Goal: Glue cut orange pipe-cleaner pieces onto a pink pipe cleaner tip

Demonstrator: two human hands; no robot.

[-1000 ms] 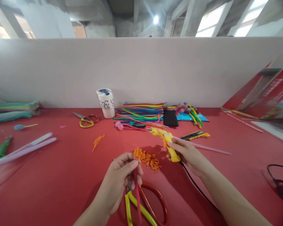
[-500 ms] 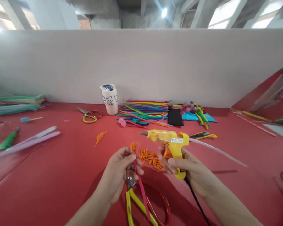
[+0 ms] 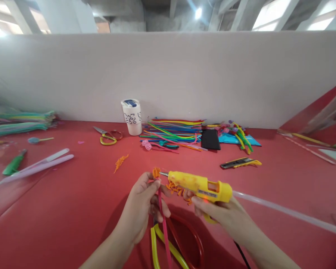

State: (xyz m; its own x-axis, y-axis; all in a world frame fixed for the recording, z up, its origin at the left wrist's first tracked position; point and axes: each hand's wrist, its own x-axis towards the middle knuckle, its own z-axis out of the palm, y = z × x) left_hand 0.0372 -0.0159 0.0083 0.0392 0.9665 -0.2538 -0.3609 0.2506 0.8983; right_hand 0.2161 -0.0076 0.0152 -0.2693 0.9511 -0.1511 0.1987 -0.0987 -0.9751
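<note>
Stem (image 3: 164, 224) is pinched in left hand (image 3: 144, 198), right hand (image 3: 221, 211) grips glue gun (image 3: 189, 182), now swung to tuft's (image 3: 156, 172) three o'clock, so gluing looks doable.

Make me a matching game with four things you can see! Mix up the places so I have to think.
Things:
1. glue gun
2. white cup
3. pink stem
4. utility knife

Places:
A. pinched in the left hand
B. lying flat on the red table
C. gripped in the right hand
D. standing upright near the back wall

Right pairs: 1-C, 2-D, 3-A, 4-B
</note>
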